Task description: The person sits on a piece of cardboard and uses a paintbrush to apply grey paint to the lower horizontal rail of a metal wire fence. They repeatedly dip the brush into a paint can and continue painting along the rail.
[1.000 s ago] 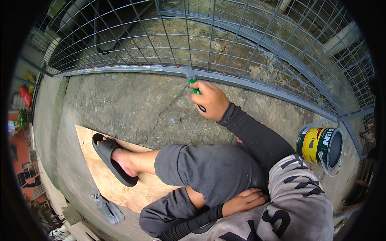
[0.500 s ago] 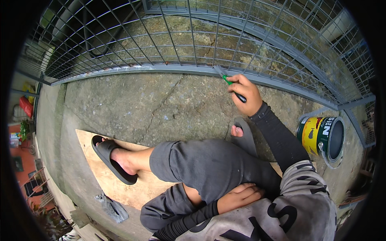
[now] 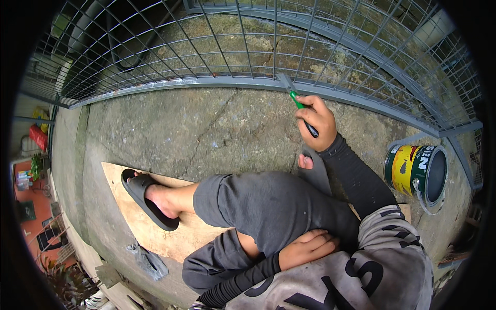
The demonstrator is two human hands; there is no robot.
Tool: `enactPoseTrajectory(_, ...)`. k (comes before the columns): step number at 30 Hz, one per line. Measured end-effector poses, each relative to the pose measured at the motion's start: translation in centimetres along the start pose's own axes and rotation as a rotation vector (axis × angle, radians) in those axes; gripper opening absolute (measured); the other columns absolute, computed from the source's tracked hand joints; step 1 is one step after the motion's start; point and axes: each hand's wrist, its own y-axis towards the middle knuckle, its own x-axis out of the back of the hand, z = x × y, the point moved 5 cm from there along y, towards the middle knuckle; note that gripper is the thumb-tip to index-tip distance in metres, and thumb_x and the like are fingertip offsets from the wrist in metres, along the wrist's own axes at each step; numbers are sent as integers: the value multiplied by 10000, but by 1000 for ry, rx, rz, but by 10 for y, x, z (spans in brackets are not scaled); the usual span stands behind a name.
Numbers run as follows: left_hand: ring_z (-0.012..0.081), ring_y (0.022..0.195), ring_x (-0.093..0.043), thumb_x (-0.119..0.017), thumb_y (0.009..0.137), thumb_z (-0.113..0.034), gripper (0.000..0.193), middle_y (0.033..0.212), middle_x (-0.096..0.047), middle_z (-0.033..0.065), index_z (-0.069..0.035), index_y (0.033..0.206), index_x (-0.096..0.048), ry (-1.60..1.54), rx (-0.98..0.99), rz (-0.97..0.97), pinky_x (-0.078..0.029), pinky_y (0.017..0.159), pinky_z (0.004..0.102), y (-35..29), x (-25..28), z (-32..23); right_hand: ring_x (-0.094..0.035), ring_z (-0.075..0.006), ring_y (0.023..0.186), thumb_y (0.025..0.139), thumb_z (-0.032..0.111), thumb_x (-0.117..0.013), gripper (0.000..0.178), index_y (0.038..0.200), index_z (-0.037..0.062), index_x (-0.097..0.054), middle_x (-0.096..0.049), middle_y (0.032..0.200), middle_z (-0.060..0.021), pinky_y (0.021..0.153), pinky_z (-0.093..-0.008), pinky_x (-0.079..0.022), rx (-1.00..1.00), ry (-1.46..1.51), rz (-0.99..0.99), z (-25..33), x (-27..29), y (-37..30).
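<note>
My right hand [image 3: 318, 124] is closed around the green and black handle of a paintbrush [image 3: 298, 101]. The grey-coated bristles touch the bottom rail [image 3: 217, 81] of a grey wire-mesh fence, beside the foot of the mesh wires. My left hand [image 3: 308, 250] lies on my lap against the dark grey trousers [image 3: 268, 212], its fingers stretched out and holding nothing. To the right of my right forearm, an open paint can [image 3: 408, 170] in green and yellow leans over on the ground, with grey showing inside and a wire handle hanging down.
A plywood sheet [image 3: 129, 206] lies under my sandalled foot [image 3: 155, 199]. Near its lower edge is a crumpled grey cloth or plastic piece [image 3: 147, 262]. Cracked concrete [image 3: 206, 129] stretches up to the fence. A red bag [image 3: 38, 136] and potted plants [image 3: 36, 165] stand far left.
The paintbrush has tilted a little more upright, with its bristles still at the rail. The whole view has shifted slightly. My left hand keeps its place on my lap.
</note>
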Motion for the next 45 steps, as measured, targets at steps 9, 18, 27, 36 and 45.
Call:
enactPoseTrajectory(9,115,1067,-574,-517,815,-112,378,1179,-591,23,-55,1176,-612,82,16,65,-420,1032,278,3,0,-3,-650,-292,955,805,-51,-577,56,856,-40,-596,-592,993,-147,796,-363,-540,-443,541,-295,-66,-16,11)
enactPoseTrajectory(18,100,1039,-576,-535,815,-111,355,1174,-593,3,-63,1157,-613,94,37,54,-424,1016,260,2,0,-2,-670,-316,934,855,-65,-524,63,892,-60,-574,-574,1077,-184,835,-420,-595,-500,927,-428,-52,4,8)
enactPoseTrajectory(27,102,1046,-582,-547,804,-120,352,1176,-601,9,-69,1144,-625,112,22,52,-438,1013,265,3,2,-4,-619,-270,928,755,-41,-624,73,820,-11,-613,-580,905,-132,787,-337,-481,-326,269,-180,-34,-14,10)
enactPoseTrajectory(36,103,1042,-586,-550,837,-124,314,1166,-608,17,-62,1135,-626,67,40,39,-437,1009,267,3,1,-3,-600,-271,812,757,-2,-606,83,840,-6,-616,-564,868,-119,743,-334,-474,-269,161,-166,-36,-17,36)
enactPoseTrajectory(45,104,1031,-588,-551,843,-125,299,1166,-608,16,-65,1125,-630,7,73,6,-440,1003,265,0,-2,-1,-558,-274,744,762,13,-593,77,835,-3,-611,-533,822,-107,705,-343,-453,-316,247,-103,-17,20,43)
